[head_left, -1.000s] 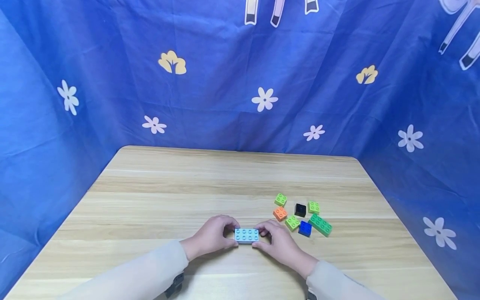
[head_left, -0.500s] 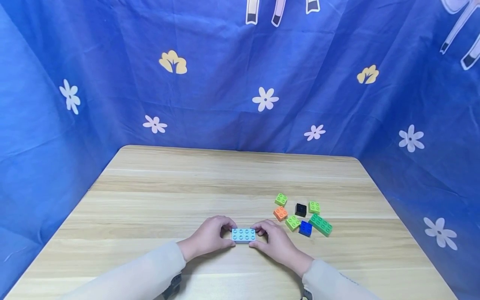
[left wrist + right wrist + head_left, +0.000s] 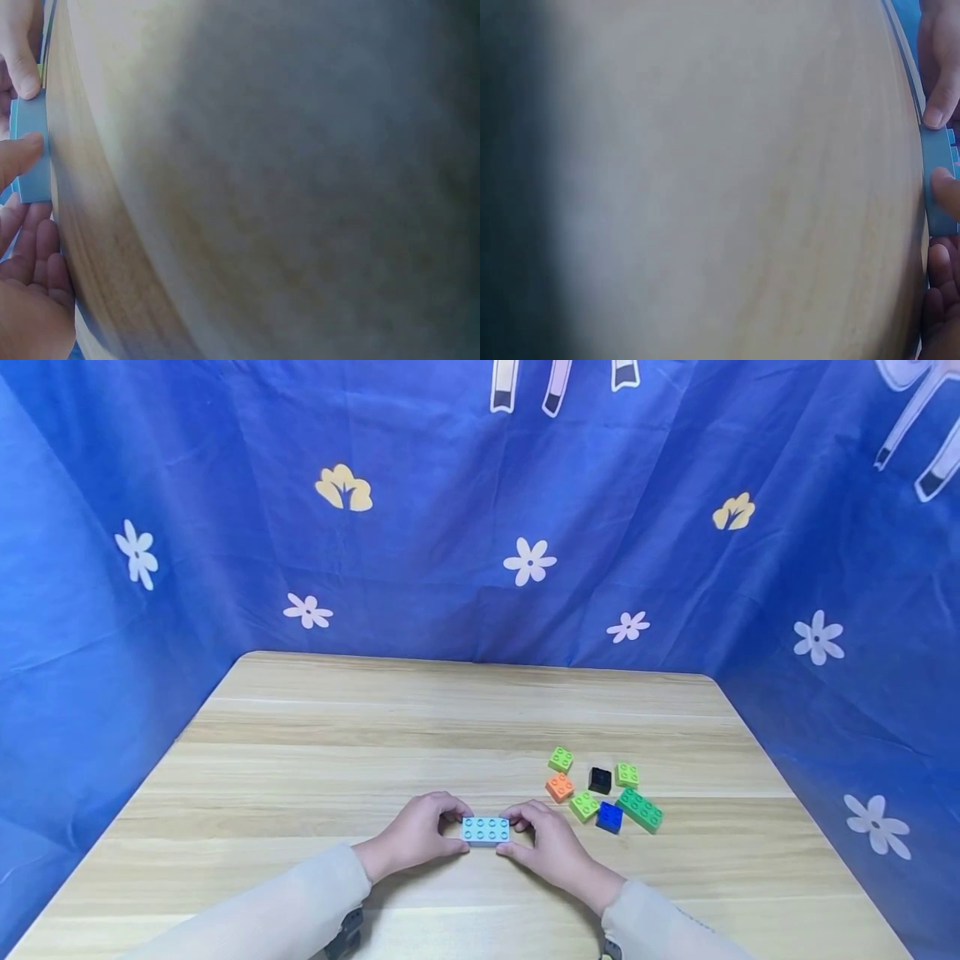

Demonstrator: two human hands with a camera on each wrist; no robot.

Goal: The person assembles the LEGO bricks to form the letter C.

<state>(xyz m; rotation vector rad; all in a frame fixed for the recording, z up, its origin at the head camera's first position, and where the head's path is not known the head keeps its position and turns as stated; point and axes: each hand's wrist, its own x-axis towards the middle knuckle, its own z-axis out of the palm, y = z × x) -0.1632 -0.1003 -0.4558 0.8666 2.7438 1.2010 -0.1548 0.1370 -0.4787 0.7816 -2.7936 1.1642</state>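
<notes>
A light blue toy building brick, with two rows of studs facing up, lies crosswise at the front middle of the table. My left hand pinches its left end, thumb on the near side and fingers at the far side. On its right end my right hand grips in the same manner. From the left wrist view, the thumb presses the smooth side of the light blue brick. In the right wrist view the light blue brick shows at the right edge, between both hands.
Loose bricks lie right of the hands: an orange one, a black one, a dark blue one, a long green one and several lime ones. A blue patterned cloth surrounds the wooden table.
Both hands and the light blue brick have shifted slightly left together, mostly in the first half second. The loose bricks stay where they were.
</notes>
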